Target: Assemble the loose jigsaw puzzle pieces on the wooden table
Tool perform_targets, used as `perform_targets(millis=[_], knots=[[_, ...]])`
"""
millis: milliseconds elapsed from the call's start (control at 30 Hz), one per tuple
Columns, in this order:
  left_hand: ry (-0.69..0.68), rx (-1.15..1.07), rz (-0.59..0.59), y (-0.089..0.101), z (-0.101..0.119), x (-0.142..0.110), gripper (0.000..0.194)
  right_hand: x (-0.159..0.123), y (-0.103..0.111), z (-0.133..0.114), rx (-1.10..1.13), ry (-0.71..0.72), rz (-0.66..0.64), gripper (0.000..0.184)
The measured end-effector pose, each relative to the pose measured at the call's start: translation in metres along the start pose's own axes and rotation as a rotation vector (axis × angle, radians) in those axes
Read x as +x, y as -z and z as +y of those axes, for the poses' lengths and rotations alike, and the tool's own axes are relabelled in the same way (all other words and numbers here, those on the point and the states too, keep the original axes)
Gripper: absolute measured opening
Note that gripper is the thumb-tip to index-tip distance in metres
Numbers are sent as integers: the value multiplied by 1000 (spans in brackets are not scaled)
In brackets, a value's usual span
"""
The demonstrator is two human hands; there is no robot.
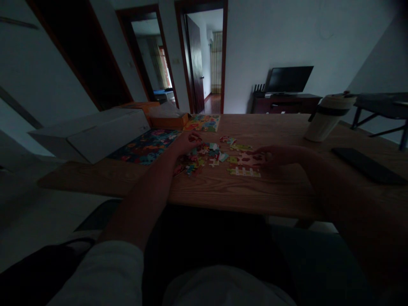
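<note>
A pile of loose jigsaw pieces (pixel 214 161) in many colours lies on the wooden table. Over the pile's far left side, my left hand (pixel 186 143) is curled with its fingers drawn together; what is between them is too dark to make out. To the right of the pile lies a partly joined jigsaw puzzle (pixel 247 159), with pink, green and yellow parts. A joined strip with a white fence (pixel 245 171) lies along its near side. My right hand (pixel 279 155) rests at the puzzle's right edge, fingers stretched out over it. Its fingertips are dim.
A long white box (pixel 108 132) and an orange box (pixel 168 121) stand at the left. Near them lie a dark picture sheet (pixel 146 146) and a bright one (pixel 204 123). On the right are a tilted-looking tumbler (pixel 328 119) and a black flat object (pixel 366 165) on the table (pixel 223 197).
</note>
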State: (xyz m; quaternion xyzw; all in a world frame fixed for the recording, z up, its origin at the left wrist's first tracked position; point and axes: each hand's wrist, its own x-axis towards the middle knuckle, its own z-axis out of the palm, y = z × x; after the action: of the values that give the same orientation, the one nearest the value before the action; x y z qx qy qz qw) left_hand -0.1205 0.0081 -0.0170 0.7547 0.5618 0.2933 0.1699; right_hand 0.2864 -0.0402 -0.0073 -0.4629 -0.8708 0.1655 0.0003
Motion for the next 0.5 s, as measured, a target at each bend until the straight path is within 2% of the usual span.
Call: perform_targets(millis=[267,400,500], knots=[[1,-70,86,2,1,1,34,0,0,-1,17,-34,-17,75],[51,-25,101,4,3,1,30,-1,1,-2,4,-51,-15,74],[30,9,89,5,1,2,29,-1,1,-1,10,-44,-14,74]])
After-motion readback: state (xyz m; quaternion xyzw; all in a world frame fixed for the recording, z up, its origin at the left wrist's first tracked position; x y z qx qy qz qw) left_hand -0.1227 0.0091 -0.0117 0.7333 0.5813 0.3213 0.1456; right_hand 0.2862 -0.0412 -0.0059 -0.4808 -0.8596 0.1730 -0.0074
